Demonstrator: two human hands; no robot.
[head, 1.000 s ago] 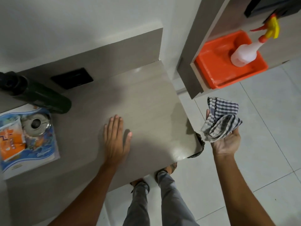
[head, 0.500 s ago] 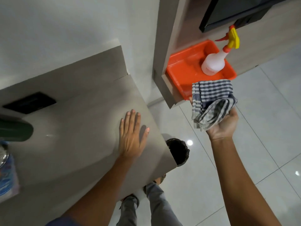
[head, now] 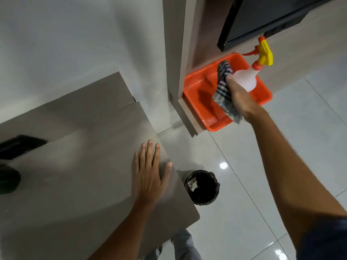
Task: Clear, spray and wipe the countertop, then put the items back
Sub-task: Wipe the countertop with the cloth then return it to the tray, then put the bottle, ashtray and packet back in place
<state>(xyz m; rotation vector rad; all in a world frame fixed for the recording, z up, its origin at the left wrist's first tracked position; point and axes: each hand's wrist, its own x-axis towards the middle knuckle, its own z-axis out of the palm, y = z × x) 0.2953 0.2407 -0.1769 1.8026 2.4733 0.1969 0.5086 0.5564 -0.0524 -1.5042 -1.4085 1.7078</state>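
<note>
My right hand (head: 239, 97) grips a blue-and-white checked cloth (head: 223, 87) and holds it down inside an orange tray (head: 199, 91) on a low shelf. A white spray bottle (head: 247, 78) with a yellow and red trigger head stands in the same tray, right behind my hand. My left hand (head: 150, 175) lies flat, fingers apart, on the grey-brown countertop (head: 84, 166) near its right edge. It holds nothing.
A black bin (head: 203, 187) with a crumpled paper inside stands on the tiled floor just past the countertop's corner. A dark green bottle (head: 7, 180) shows at the left edge. A black wall socket (head: 20, 146) sits behind the countertop. A black appliance (head: 262, 19) hangs above the tray.
My right hand has carried the cloth from above the floor up and forward into the orange tray. The view has swung right, so the items at the countertop's left are out of sight.
</note>
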